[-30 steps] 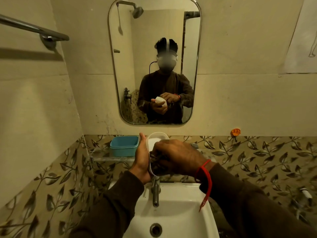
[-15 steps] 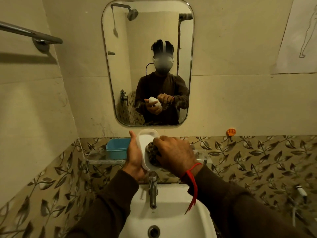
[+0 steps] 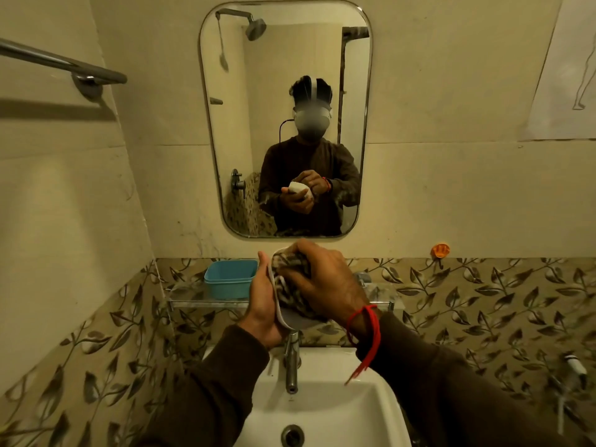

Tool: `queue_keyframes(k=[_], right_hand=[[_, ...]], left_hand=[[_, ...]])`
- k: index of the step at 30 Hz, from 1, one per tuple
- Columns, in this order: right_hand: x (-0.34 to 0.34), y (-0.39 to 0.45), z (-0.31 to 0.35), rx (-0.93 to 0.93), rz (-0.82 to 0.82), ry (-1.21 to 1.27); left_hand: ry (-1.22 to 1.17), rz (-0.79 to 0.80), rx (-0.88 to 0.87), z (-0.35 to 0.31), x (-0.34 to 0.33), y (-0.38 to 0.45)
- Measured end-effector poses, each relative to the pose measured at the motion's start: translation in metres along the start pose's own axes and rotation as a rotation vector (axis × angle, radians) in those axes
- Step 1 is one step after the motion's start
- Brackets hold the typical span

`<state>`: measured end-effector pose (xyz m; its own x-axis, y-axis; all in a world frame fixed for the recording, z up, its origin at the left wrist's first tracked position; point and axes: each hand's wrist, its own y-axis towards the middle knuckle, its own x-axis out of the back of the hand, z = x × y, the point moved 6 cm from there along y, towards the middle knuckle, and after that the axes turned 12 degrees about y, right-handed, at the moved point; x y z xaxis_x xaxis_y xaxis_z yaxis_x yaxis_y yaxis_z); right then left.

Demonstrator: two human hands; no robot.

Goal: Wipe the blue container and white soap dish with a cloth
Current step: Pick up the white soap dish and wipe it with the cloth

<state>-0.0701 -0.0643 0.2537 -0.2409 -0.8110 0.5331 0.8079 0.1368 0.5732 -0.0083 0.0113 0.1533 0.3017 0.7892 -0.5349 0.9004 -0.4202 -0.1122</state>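
Note:
My left hand [image 3: 263,304] holds the white soap dish [image 3: 290,319] upright above the tap, gripping it from its left side. My right hand [image 3: 322,285] grips a patterned cloth [image 3: 287,285] and presses it into the upper part of the dish, hiding most of the dish's inside. The blue container [image 3: 229,279] stands on the glass shelf [image 3: 206,303] just left of my hands, apart from them. The mirror shows the same hold from the front.
A white basin [image 3: 322,411] with a chrome tap [image 3: 291,362] lies directly below my hands. A mirror [image 3: 285,117] hangs above. A towel rail [image 3: 64,64] sticks out at upper left. An orange hook [image 3: 440,250] is on the right wall.
My right hand has moved the cloth from the lower part of the dish up to its top end. The dish stays in my left hand, held slightly higher.

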Motion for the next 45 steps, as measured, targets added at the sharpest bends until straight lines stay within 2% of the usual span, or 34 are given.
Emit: queue_keyframes(k=[3, 7, 10, 14, 22, 25, 28, 31, 36, 41, 45], right_hand=[[0.008, 0.007, 0.001, 0.05, -0.104, -0.28], [0.011, 0.011, -0.006, 0.079, -0.101, -0.55], [0.01, 0.011, -0.006, 0.105, -0.12, -0.57], [0.006, 0.01, -0.005, 0.085, -0.139, -0.382], [-0.008, -0.003, -0.008, 0.097, 0.19, -0.115], [-0.02, -0.02, -0.013, 0.08, 0.381, -0.109], [-0.022, -0.031, -0.014, 0.186, 0.426, -0.242], [-0.015, -0.03, -0.018, 0.211, 0.408, -0.386], [0.002, -0.009, -0.028, 0.169, 0.204, -0.572], [0.008, 0.005, -0.022, 0.192, 0.051, -0.518], [0.0, -0.002, -0.016, 0.269, 0.072, -0.347]], left_hand=[[-0.012, -0.019, -0.003, 0.003, -0.008, -0.003], [0.012, 0.046, -0.051, -0.007, -0.011, -0.004], [0.025, 0.046, -0.068, -0.003, -0.013, -0.005], [0.02, -0.033, -0.076, 0.003, -0.011, -0.004], [0.051, -0.03, -0.037, 0.002, 0.006, 0.0], [0.062, -0.018, -0.058, -0.011, 0.016, 0.003], [0.093, -0.037, -0.055, -0.009, 0.021, 0.007], [0.043, -0.046, -0.041, 0.001, 0.022, 0.01], [0.054, -0.004, -0.006, 0.012, 0.006, 0.011], [0.072, -0.074, -0.019, 0.02, 0.004, 0.012], [0.099, -0.083, -0.021, 0.018, 0.008, 0.012]])
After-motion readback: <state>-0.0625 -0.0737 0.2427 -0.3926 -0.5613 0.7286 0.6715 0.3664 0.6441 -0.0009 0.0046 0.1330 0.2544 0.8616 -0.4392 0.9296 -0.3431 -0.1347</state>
